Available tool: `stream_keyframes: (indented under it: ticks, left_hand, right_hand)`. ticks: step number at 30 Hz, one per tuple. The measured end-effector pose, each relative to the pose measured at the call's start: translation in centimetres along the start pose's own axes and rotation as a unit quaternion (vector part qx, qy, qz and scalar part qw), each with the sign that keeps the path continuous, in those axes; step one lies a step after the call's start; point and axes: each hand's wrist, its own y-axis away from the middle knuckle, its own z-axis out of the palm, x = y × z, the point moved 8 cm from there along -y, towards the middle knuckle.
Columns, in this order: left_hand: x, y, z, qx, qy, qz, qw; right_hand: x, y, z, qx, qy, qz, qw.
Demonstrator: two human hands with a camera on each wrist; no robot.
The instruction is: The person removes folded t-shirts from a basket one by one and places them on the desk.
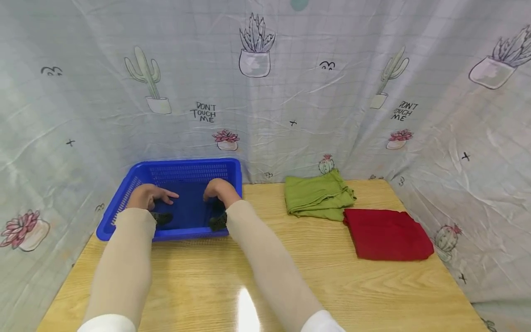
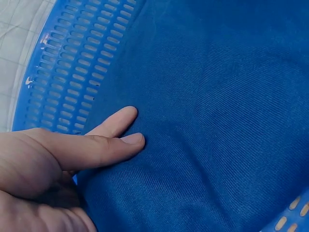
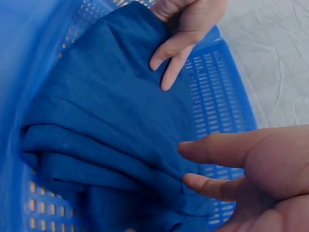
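A dark blue folded cloth (image 1: 188, 205) lies in a blue plastic basket (image 1: 186, 234). Over the cloth's left side is my left hand (image 1: 151, 195), its thumb and forefinger straight on the fabric (image 2: 207, 121). The rest of that hand is at the cloth's edge, partly hidden in the left wrist view. My right hand (image 1: 221, 190) reaches into the basket's right side. In the right wrist view its thumb and a finger (image 3: 212, 186) are apart, tips right at the edge of the cloth, where several folds bunch up.
The basket stands at the back left of a wooden table (image 1: 298, 258), its slotted walls around the cloth. A green folded cloth (image 1: 315, 196) lies at the back right, beside a red folded cloth (image 1: 386, 234). A patterned curtain (image 1: 282, 92) encloses the back and sides.
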Motion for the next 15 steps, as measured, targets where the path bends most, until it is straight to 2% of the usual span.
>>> stream_keyframes:
  ticks: [2, 5, 6, 10, 12, 15]
  left_hand:
    - [-0.1, -0.5, -0.2, 0.005, 0.007, -0.002, 1.0000]
    - [-0.6, -1.3, -0.3, 0.009, 0.017, -0.006, 0.9998]
    - [-0.7, -1.4, -0.4, 0.009, 0.019, -0.007, 0.9997]
    - [-1.1, -1.2, -0.2, 0.020, 0.039, -0.010, 0.9990]
    - [-1.0, -0.8, 0.0, 0.028, 0.055, -0.010, 0.9980]
    - [-0.7, -0.4, 0.5, 0.040, 0.083, -0.006, 0.9957]
  right_hand:
    - [0.5, 0.1, 0.2, -0.022, -0.065, 0.035, 0.997]
    - [1.4, 0.2, 0.4, -0.041, -0.181, 0.086, 0.979]
    - [1.6, -0.1, 0.4, -0.046, -0.202, 0.082, 0.975]
    - [1.4, -1.2, 0.7, -0.068, -0.229, 0.000, 0.971]
    - [1.2, -1.7, 1.0, -0.079, -0.224, -0.044, 0.970]
    - [1.3, -2.2, 1.2, -0.078, -0.219, -0.079, 0.969]
